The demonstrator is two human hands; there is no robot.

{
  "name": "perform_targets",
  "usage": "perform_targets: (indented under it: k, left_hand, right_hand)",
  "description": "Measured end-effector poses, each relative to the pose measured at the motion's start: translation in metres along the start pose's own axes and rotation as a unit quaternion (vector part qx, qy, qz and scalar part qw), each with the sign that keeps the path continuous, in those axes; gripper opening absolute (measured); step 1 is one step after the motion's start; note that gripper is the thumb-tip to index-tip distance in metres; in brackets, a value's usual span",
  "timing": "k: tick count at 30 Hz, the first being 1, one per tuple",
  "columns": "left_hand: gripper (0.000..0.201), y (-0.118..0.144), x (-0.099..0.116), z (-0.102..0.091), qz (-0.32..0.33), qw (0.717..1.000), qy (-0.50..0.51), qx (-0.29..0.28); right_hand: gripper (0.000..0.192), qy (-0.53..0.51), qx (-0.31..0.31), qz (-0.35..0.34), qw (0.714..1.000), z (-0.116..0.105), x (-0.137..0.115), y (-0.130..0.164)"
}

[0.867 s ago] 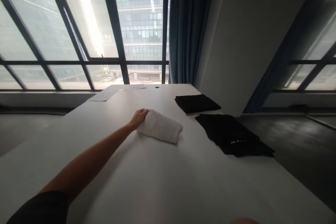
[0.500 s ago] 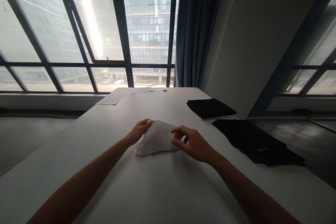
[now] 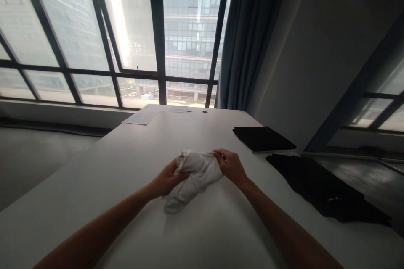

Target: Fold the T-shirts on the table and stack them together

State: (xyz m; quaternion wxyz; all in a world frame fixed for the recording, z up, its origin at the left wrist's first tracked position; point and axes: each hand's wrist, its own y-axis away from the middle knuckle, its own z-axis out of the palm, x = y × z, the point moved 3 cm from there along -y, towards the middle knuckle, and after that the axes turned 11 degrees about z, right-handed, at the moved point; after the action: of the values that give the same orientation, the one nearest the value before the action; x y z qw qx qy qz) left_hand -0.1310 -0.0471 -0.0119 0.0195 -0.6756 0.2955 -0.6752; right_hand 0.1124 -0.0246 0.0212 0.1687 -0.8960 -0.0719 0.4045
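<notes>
A white cloth (image 3: 192, 174) is clamped in both hands (image 3: 166, 178) (image 3: 230, 166) above the desk (image 3: 132, 164); its hanging end could be dragged loose.

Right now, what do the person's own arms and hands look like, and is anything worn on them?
Both arms are bare from the bottom edge of the picture to the wrists: no sleeve shows. The left hand and right hand wear no gloves. No watch, bracelet or ring can be made out, though the dim light hides fine detail.
</notes>
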Motion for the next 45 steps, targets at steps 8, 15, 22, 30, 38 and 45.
perform_targets:
  k: [8, 15, 22, 30, 38, 45]
  left_hand:
    - [0.075, 0.020, -0.020, 0.008, -0.110, 0.943, 0.181, 0.257]
    - [0.072, 0.032, 0.033, -0.047, -0.191, 0.967, 0.133, -0.100]
    - [0.034, 0.044, 0.050, -0.154, -0.146, 0.984, -0.073, 0.074]
    - [0.018, 0.052, 0.060, -0.195, 0.122, 0.866, -0.293, 0.386]
    - [0.051, 0.028, -0.030, -0.057, -0.028, 0.889, -0.452, -0.069]
    - [0.034, 0.039, 0.027, -0.098, -0.061, 0.934, -0.287, -0.202]
  right_hand:
    - [0.047, 0.045, -0.207, -0.105, 0.972, 0.060, -0.049, 0.056]
    - [0.012, -0.199, -0.181, -0.109, 0.957, -0.014, -0.055, 0.005]
    - [0.034, -0.226, -0.100, 0.108, 0.963, -0.021, -0.004, -0.061]
    - [0.048, -0.243, -0.136, 0.088, 0.956, -0.010, 0.012, -0.073]
    - [0.065, 0.097, -0.191, -0.018, 0.977, 0.031, -0.013, -0.039]
    - [0.018, 0.230, -0.421, -0.087, 0.873, 0.039, -0.029, -0.008]
